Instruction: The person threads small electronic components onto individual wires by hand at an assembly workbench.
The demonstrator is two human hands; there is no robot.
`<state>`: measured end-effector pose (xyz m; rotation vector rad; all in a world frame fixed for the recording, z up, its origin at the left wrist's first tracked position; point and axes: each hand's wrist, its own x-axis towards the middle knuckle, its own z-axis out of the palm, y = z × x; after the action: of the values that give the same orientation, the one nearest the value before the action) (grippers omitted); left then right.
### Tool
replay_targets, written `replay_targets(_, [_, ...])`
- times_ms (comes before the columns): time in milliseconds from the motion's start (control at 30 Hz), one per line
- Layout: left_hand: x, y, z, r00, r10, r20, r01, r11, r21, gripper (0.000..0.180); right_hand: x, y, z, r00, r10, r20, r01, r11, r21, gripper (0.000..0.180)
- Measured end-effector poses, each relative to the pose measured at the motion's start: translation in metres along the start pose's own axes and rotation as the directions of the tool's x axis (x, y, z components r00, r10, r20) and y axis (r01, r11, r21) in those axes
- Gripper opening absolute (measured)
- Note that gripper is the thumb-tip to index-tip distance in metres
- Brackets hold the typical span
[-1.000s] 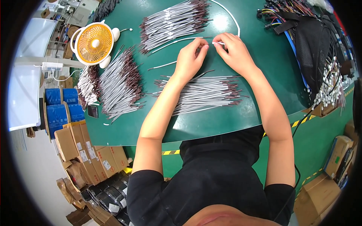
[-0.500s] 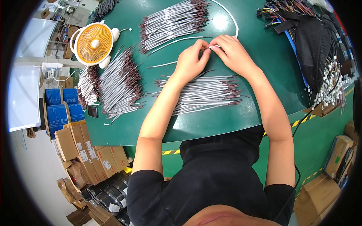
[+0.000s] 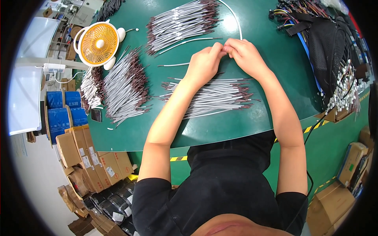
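My left hand (image 3: 204,65) is pinched closed around a grey cable (image 3: 176,64), whose dark-tipped end pokes out to its left. Closed fingertips of my right hand (image 3: 248,57) meet those of the left. A long white tube (image 3: 238,20) runs from the table's far side down to the right hand, which pinches it; its end is hidden by fingers. Just beyond my hands lies a loose grey cable (image 3: 187,42). Below them a pile of cut grey cables (image 3: 220,96) with brown ends lies partly under my left forearm.
A bundled cable stack (image 3: 183,23) lies at the far side, another pile (image 3: 125,88) at left beside an orange-and-white fan (image 3: 99,44). A black mesh bag (image 3: 327,51) and wire harnesses occupy the right edge of the green table (image 3: 138,135). Cardboard boxes (image 3: 92,153) stand lower left.
Both hands have shifted slightly right and their fingertips have come together, covering the white end seen between them before. The grey cable and the white tube moved along with them.
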<state>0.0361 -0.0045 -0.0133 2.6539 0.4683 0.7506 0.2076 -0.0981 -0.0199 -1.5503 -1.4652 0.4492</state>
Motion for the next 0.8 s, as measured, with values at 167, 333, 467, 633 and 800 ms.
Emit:
replay_targets(167, [-0.004,-0.010,-0.004,0.986,-0.163,0.024,0.165,0.974,-0.157,0.014,0.002,-0.004,-0.010,0.981,0.073,-0.178,-0.051,0.991,0.127,0.021])
replay_targets(333, [0.000,-0.004,0.002,0.984,-0.175,0.015,0.171,0.930,-0.326,0.018,-0.001,-0.013,0.001,0.998,-0.049,-0.026,0.051,0.995,0.088,0.019])
replay_targets(467, [0.002,-0.004,-0.002,0.999,-0.037,-0.017,0.032,0.978,-0.207,0.015,-0.001,-0.007,0.004,0.995,-0.059,-0.081,0.058,0.998,-0.017,0.017])
replay_targets(633, [-0.002,-0.010,-0.003,0.994,-0.089,0.057,0.096,0.987,-0.126,0.012,-0.001,-0.013,0.007,0.991,-0.013,-0.134,0.007,0.999,-0.049,0.017])
replay_targets(800, [0.002,-0.010,-0.008,1.000,-0.026,-0.016,0.025,0.996,-0.091,0.012,-0.001,-0.007,0.006,0.978,-0.032,-0.207,0.004,0.991,-0.133,0.021])
